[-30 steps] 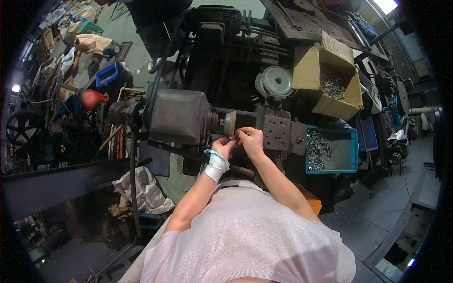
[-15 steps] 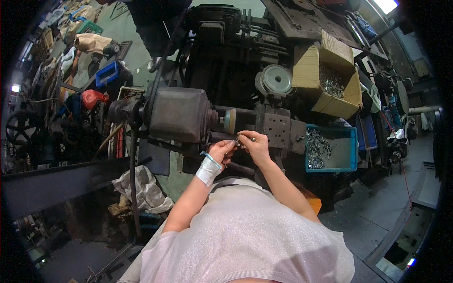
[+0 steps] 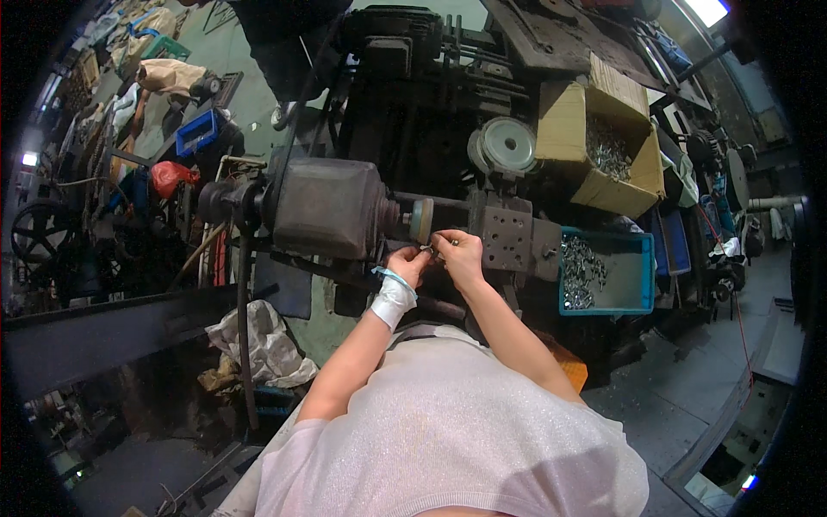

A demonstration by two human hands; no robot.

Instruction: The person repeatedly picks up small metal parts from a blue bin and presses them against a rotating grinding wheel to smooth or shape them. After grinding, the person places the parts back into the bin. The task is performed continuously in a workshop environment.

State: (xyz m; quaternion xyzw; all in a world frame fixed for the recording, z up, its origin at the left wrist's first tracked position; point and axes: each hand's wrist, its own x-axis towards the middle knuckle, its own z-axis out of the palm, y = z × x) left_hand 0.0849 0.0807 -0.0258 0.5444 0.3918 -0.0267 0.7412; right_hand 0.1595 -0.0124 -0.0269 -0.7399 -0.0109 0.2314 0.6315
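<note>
A small shiny metal part (image 3: 426, 249) sits pinched between the fingertips of both hands, mostly covered by them. My left hand (image 3: 406, 264), with a white wrap and a light-blue band at the wrist, is closed on it from the left. From the right, the curled fingers of my right hand (image 3: 462, 258) grip it too. Just beyond the fingertips stands a round grinding or polishing wheel (image 3: 421, 221) with a tan and bluish rim, on the shaft of a dark machine housing (image 3: 327, 209). I cannot tell whether the part touches the wheel.
Right of my hands are a dark block with holes (image 3: 506, 234) and a teal tray (image 3: 649, 271) of small metal parts. Behind the tray, a cardboard box (image 3: 562, 121) holds many more. A round metal disc (image 3: 507, 145) lies beyond the block. Someone's dark-clothed legs (image 3: 280, 47) show at the far left.
Both hands have moved slightly forward, closer to the wheel, with the small metal part still between them. The left forearm has shifted a little to the right.
</note>
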